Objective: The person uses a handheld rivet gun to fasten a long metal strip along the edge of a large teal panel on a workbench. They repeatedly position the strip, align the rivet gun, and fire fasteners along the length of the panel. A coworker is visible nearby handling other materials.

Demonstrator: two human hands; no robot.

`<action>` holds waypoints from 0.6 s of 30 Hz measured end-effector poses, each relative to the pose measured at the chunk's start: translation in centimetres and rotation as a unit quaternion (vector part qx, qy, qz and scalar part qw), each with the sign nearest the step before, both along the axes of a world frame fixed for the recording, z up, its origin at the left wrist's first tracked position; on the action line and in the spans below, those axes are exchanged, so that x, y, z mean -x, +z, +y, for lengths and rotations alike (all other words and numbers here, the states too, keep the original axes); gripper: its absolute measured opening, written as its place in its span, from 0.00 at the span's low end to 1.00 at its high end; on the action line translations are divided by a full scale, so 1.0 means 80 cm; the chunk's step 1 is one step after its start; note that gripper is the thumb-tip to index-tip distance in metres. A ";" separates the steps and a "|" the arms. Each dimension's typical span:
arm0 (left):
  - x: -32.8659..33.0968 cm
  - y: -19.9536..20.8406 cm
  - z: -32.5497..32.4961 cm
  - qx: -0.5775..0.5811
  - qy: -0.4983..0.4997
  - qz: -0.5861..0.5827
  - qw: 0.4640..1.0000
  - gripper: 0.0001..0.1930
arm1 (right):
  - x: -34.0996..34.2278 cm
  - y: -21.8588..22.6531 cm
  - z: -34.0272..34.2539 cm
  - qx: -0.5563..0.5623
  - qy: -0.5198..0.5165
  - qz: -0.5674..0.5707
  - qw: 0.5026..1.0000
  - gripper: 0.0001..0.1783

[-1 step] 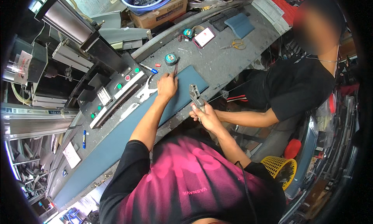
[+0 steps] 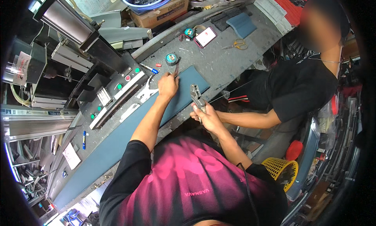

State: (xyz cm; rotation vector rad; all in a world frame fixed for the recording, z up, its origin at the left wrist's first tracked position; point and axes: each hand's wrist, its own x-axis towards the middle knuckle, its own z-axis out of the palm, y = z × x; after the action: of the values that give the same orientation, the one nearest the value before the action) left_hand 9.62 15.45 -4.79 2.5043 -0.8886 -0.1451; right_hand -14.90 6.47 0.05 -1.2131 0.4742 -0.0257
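Observation:
My left hand [image 2: 168, 85] lies over the far edge of a long blue-grey strip [image 2: 105, 150], its fingers curled around a dark slim thing by the fingertips that I cannot make out. My right hand [image 2: 208, 117] is closed around the handle of a grey metal pliers-like tool [image 2: 197, 97], held above the near edge of the strip with its head pointing away from me. A co-worker's forearm [image 2: 250, 120] reaches in from the right behind my right wrist; that person's hand is mostly hidden. Beyond my left hand sits a round teal tape measure [image 2: 171, 58].
On the grey bench [image 2: 219, 61] lie a phone [image 2: 205, 37], scissors [image 2: 238, 44], a second tape measure [image 2: 189, 32] and a blue marker [image 2: 154, 70]. A machine with a button panel [image 2: 119, 94] stands at the left. A yellow basket [image 2: 270, 167] is at the lower right.

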 end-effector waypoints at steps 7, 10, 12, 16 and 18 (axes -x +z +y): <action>-0.014 -0.001 0.005 0.104 0.021 0.059 0.993 0.14 | -0.014 0.032 -0.044 0.063 0.053 0.146 0.986 0.20; -0.020 0.001 0.008 0.113 0.007 0.069 0.991 0.14 | -0.036 0.029 -0.061 0.180 0.062 0.095 0.977 0.24; -0.023 0.003 0.008 0.112 -0.016 0.033 0.993 0.13 | -0.051 0.024 -0.062 0.215 0.044 0.053 0.974 0.24; -0.027 0.004 0.008 0.121 -0.032 0.017 0.992 0.11 | -0.080 0.023 -0.070 0.210 0.060 0.057 0.974 0.25; -0.030 0.006 0.008 0.127 -0.041 -0.009 0.991 0.12 | -0.095 0.025 -0.076 0.186 0.066 0.046 0.979 0.24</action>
State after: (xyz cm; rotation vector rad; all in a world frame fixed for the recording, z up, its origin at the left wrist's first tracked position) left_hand 11.98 16.13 -4.27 2.2377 -0.9540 -0.0332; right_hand -7.28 0.43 2.03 -1.6164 0.4819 0.0575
